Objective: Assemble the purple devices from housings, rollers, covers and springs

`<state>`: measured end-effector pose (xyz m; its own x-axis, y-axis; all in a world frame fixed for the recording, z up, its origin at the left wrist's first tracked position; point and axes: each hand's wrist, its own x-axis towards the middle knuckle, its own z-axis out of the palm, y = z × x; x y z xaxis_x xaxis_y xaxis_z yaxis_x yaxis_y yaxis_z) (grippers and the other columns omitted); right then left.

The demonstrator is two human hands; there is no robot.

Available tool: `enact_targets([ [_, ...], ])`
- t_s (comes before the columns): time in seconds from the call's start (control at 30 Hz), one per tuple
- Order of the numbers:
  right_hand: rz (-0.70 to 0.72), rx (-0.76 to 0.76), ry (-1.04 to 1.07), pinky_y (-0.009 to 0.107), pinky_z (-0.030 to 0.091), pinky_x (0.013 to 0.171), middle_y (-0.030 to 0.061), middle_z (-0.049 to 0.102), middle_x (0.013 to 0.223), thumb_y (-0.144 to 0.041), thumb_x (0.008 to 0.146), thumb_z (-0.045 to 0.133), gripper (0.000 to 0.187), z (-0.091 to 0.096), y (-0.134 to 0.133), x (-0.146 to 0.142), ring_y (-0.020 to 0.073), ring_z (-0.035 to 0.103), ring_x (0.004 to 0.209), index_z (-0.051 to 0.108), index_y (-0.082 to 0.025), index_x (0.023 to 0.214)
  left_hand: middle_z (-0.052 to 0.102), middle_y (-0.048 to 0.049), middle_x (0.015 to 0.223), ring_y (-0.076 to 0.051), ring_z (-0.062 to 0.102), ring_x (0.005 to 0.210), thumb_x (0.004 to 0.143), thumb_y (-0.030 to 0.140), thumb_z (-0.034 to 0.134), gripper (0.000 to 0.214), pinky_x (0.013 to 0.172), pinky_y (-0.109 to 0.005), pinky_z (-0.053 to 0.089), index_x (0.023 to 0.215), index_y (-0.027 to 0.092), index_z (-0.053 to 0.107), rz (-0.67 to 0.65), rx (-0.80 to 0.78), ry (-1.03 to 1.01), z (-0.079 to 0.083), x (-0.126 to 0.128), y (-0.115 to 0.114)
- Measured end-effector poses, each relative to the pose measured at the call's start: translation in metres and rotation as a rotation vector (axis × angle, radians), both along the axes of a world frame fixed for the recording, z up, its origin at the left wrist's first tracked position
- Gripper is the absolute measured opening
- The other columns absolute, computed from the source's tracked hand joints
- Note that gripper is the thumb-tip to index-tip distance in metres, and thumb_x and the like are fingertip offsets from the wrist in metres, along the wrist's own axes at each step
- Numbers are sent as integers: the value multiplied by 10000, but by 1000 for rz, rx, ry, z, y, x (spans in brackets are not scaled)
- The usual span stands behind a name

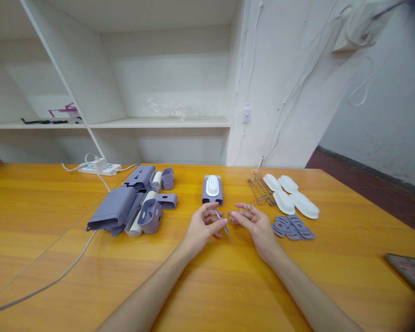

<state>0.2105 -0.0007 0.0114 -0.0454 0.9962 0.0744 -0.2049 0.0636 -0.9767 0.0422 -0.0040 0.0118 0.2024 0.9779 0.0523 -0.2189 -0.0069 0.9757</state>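
My left hand (203,226) rests on the orange table (55,221) with thumb and fingers pinched on a small purple ring-shaped part (223,221). My right hand (254,222) lies beside it, fingers partly curled, its fingertips touching the same part and a thin wire spring (244,207). Just beyond both hands stands a purple block with a white oval cap (212,189).
A heap of purple and white plastic housings (134,205) lies to the left. Wire springs (261,189), white oval caps (292,196) and flat purple gaskets (292,227) lie to the right. A power strip (98,168) with cables sits at the back left. A phone (410,272) lies at the right edge.
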Motion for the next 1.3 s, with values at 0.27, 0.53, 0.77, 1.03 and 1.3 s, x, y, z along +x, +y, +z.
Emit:
enact_targets([
  [0.27,-45,37,33,322,505,732,82,706,833,-404,780,641,307,-4,3,2,180,658,739,609,-147,945,630,-97,983,-152,619,753,680,343,735,572,555,-231,533,1180,142,545,4,-35,26,1,-2,1],
  [0.53,-90,-27,115,311,510,708,77,705,795,-405,758,665,289,-6,6,4,169,656,699,627,-145,879,634,-69,946,-160,609,799,618,260,777,511,652,-281,535,1067,155,555,35,12,-29,-4,0,4],
  [0.77,-122,-14,63,301,514,692,68,697,788,-412,743,676,298,-6,6,3,158,643,690,625,-149,874,641,-48,916,-138,608,827,583,170,787,480,741,-252,490,998,161,546,108,113,21,-8,3,5],
  [1.03,16,171,-315,321,501,742,69,700,865,-390,707,707,321,-1,-4,-8,190,635,783,660,-164,930,648,-38,891,-133,631,780,609,212,783,383,744,-274,487,781,177,442,119,47,-106,-3,0,2],
  [1.3,-46,161,-331,333,511,732,64,716,851,-399,720,688,286,-5,-4,-11,202,647,763,673,-172,893,675,-91,950,-179,637,892,608,270,789,378,822,-322,471,737,170,448,107,-7,-114,2,0,1],
])
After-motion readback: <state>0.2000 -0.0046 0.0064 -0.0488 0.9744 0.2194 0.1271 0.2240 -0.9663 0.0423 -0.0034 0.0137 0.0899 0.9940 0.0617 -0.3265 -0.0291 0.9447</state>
